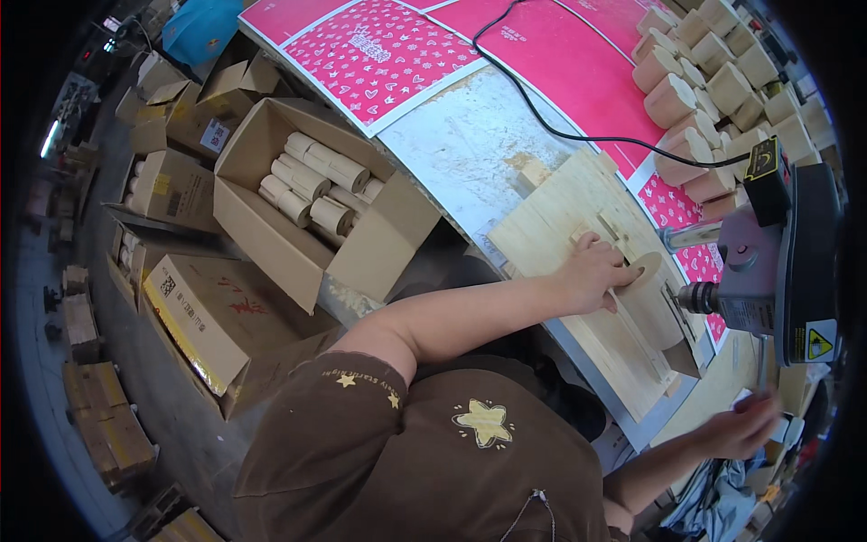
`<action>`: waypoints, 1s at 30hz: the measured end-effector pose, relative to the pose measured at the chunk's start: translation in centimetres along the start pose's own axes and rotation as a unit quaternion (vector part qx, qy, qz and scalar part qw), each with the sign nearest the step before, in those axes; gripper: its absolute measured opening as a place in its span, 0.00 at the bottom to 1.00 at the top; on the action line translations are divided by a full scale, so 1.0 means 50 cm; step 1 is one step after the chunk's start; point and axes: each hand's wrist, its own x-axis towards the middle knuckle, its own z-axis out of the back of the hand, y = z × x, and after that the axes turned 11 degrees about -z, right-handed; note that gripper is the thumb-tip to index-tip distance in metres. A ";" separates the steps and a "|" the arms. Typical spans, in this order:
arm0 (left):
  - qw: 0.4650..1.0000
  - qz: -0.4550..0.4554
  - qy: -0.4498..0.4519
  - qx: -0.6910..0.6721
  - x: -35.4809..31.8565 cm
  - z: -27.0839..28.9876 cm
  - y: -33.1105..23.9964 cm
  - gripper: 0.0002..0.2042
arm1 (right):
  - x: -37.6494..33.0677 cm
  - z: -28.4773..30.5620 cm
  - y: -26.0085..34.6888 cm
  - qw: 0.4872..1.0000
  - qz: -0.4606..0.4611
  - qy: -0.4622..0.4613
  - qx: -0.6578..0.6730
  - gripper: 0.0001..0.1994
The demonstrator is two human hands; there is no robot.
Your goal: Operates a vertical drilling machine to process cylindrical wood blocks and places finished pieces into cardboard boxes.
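My left hand lies on a wooden jig board on the bench and presses a rounded pale wooden block against the jig's stops. The block sits right in front of the chuck of a grey drill press. My right hand is low at the right, blurred, at the lower end of the press's thin feed lever. Whether its fingers close around the lever does not show.
Several rounded wooden blocks are stacked at the back right on pink printed sheets. A black cable runs across the bench. An open carton of wooden cylinders and closed cartons stand on the floor to my left.
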 end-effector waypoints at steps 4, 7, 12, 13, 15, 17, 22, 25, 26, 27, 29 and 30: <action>0.999 0.028 0.026 -0.012 0.020 0.012 -0.012 0.29 | 0.231 -0.026 0.040 0.899 0.339 0.000 -0.276 0.13; 0.998 0.047 0.031 -0.037 0.037 0.025 -0.018 0.27 | 0.265 -0.107 0.030 0.997 -0.064 0.039 -0.004 0.21; 0.999 0.007 -0.020 -0.042 0.025 0.018 0.013 0.24 | 0.158 -0.088 -0.012 0.952 0.135 0.168 -0.217 0.12; 0.998 -0.007 -0.013 -0.059 0.031 0.019 0.010 0.24 | 0.116 -0.089 -0.013 0.951 -0.079 0.294 0.048 0.14; 0.998 -0.041 -0.023 -0.044 0.040 0.026 0.005 0.22 | 0.035 -0.074 -0.028 0.873 -0.004 0.472 -0.123 0.18; 0.996 -0.039 -0.003 -0.075 0.048 0.033 0.010 0.20 | -0.039 -0.089 -0.061 0.885 0.047 0.439 -0.146 0.16; 0.983 0.017 0.017 -0.181 0.018 0.144 0.026 0.16 | -0.065 -0.046 -0.078 0.892 0.010 0.444 -0.080 0.14; 0.949 0.115 -0.009 -0.294 -0.015 0.243 0.046 0.11 | -0.067 -0.024 -0.072 0.877 -0.052 0.477 -0.031 0.12; 0.951 0.120 -0.016 -0.284 -0.013 0.268 0.034 0.11 | -0.066 -0.017 -0.064 0.873 -0.060 0.482 -0.034 0.12; 0.921 0.215 -0.044 -0.322 -0.008 0.291 0.024 0.11 | -0.069 -0.017 -0.057 0.870 -0.067 0.487 -0.038 0.12; 0.851 0.343 -0.092 -0.386 -0.015 0.310 0.022 0.13 | -0.087 -0.022 -0.053 0.878 -0.068 0.472 -0.035 0.12; 0.853 0.344 -0.098 -0.381 -0.022 0.317 0.023 0.13 | -0.095 -0.024 -0.050 0.888 -0.078 0.451 -0.041 0.12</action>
